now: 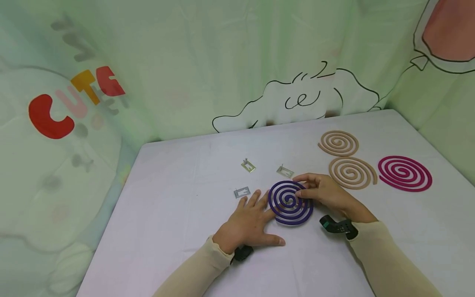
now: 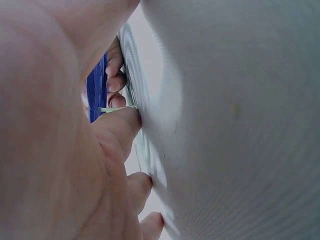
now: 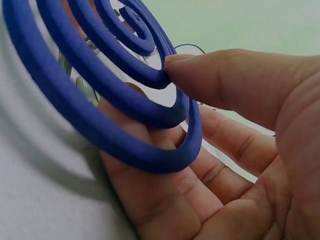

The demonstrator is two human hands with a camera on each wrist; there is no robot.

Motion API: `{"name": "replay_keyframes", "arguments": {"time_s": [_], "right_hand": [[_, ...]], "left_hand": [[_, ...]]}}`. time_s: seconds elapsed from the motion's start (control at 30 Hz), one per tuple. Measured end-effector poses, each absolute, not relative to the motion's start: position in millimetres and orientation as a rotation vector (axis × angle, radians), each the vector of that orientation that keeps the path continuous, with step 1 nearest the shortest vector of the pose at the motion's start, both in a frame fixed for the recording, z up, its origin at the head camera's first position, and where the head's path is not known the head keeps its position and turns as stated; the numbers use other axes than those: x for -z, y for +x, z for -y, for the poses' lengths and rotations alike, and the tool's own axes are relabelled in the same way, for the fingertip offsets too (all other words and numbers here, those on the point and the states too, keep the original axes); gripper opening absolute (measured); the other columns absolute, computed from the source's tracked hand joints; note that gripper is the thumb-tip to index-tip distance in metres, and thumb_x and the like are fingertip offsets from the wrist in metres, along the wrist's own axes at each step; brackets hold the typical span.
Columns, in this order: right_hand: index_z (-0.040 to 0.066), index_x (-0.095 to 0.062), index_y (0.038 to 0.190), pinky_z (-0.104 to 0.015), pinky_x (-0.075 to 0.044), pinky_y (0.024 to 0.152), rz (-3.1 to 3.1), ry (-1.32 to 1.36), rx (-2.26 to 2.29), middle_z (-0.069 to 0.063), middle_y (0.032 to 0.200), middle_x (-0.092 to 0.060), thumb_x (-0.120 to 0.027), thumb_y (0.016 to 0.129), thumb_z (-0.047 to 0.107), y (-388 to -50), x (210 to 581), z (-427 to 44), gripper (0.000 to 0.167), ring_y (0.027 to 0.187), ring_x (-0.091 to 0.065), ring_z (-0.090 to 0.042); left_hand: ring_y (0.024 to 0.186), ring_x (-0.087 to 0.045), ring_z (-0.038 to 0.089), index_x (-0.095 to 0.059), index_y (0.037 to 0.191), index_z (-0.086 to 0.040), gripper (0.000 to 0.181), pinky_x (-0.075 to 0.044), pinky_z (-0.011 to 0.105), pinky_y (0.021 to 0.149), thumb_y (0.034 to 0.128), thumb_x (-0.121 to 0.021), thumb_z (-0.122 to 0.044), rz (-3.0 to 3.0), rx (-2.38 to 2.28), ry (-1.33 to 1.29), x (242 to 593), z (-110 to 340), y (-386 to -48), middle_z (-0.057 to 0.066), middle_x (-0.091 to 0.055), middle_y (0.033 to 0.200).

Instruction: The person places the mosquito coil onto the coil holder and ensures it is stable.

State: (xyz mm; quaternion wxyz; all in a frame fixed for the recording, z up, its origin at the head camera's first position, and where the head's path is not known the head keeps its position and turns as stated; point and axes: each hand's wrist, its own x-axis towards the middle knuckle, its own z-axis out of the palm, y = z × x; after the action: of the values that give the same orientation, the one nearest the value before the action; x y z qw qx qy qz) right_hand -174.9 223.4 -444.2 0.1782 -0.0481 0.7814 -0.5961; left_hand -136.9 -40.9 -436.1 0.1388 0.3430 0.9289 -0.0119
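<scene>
My right hand pinches a dark blue mosquito coil between thumb and fingers at its right side. The right wrist view shows the coil tilted above the table, the thumb on its upper face and fingers beneath. My left hand rests on the table with its fingers spread, the index finger reaching under the coil's left edge. Under the coil is a small metal coil stand, mostly hidden; in the left wrist view a thin light strip stands by the left fingertip.
Three small metal stands, one silver, one gold and one pale, lie beyond the hands. To the right are two tan coils and a magenta coil. A printed curtain hangs behind the table.
</scene>
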Motion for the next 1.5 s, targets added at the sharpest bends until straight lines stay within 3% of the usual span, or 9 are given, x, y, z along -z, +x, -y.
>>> {"name": "replay_keyframes", "arguments": {"time_s": [1.5], "right_hand": [[-0.007,-0.052,0.143,-0.034,-0.063,0.077,-2.162,-0.134,1.698,-0.014,0.103,-0.066,-0.077,0.093,0.010,-175.2,442.8,-226.8,0.059,0.088,-0.070,-0.020]], "left_hand": [[0.160,-0.012,0.038,-0.012,0.167,-0.040,0.102,-0.025,0.053,0.125,0.0865,-0.054,-0.085,-2.717,0.031,0.966,438.0,45.1,-140.0,0.010,-0.009,0.175]]}}
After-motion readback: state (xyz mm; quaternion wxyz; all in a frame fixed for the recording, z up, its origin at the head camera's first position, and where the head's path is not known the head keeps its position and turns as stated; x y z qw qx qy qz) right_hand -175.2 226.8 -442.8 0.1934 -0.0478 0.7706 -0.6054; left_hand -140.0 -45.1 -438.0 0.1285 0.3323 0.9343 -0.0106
